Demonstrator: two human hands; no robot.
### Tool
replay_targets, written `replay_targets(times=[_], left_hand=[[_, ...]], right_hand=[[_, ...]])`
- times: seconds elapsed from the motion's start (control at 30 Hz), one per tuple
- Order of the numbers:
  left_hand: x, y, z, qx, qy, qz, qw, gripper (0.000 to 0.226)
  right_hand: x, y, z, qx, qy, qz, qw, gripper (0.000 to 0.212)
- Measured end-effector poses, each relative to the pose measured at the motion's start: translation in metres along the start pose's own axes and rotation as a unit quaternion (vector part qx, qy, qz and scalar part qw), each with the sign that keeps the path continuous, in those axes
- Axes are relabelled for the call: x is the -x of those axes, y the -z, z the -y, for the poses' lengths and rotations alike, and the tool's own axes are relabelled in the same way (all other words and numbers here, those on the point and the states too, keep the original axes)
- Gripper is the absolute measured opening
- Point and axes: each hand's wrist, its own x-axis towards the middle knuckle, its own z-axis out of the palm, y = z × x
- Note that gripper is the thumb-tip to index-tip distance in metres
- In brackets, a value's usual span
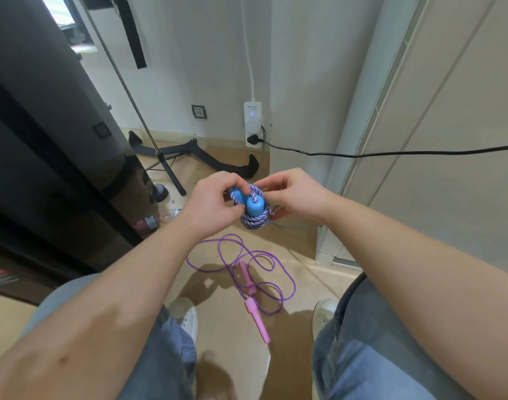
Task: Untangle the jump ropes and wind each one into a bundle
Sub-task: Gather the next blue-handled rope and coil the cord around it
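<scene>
Seated person, knees in blue jeans (359,359) at the bottom edge. White shoes (189,316) rest on the wooden floor (304,272).

Between the shoes, on the floor: purple rope (287,280), lying loose in overlapping loops, not wound. Its two pink handles (257,319) lie end to end, the nearer one pointing toward the right knee. The loops cross over and around the farther handle.

Above the floor, held in the air by both hands: braided rope (254,223), purple and white, wound into a tight bundle. Two blue handles (255,209) stand side by side in the coil.

Left hand (215,203): grip narrow, fingers curled round the left blue handle and the coil beside it. Right hand (293,194): grip narrow, thumb and fingers closed on the coil's right side. Exact cord held cannot be told; the fingers hide it.

Farther off, left: a plastic bottle (169,216) lies on the floor by a dark cabinet (45,168); contents not readable. Behind the hands, black stand legs (166,160) spread over the floor. On the wall: a socket (199,111) and a white power strip (252,122) with a black cable (391,153) running off right.
</scene>
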Motion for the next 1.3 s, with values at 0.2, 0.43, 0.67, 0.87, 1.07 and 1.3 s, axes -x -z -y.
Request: replay_targets(times=[0.2, 0.43, 0.67, 0.87, 1.07, 1.3], left_hand=[[-0.003, 0.0, 0.002, 0.028, -0.018, -0.033, 0.999, 0.034], [-0.004, -0.002, 0.007, 0.001, -0.012, -0.024, 1.0, 0.037], [-0.001, -0.008, 0.007, -0.071, -0.022, 0.032, 0.997, 0.044], [0.0, -0.005, 0.001, -0.017, 0.048, -0.015, 0.999, 0.021], [0.0, -0.007, -0.002, -0.018, 0.074, -0.049, 0.996, 0.004], [-0.002, -0.015, -0.002, 0.022, 0.139, 0.001, 0.99, 0.007]], right_hand=[[-0.011, -0.007, -0.003, -0.007, -0.013, -0.136, 0.991, 0.017], [-0.011, -0.005, -0.001, 0.104, -0.006, -0.148, 0.983, 0.022], [-0.006, -0.007, -0.005, 0.274, 0.051, -0.056, 0.959, 0.028], [-0.01, -0.001, -0.007, 0.06, 0.031, -0.108, 0.992, 0.021], [-0.004, -0.005, -0.001, 0.007, 0.013, -0.033, 0.999, 0.024], [-0.004, -0.015, -0.004, 0.268, 0.067, -0.046, 0.96, 0.043]])
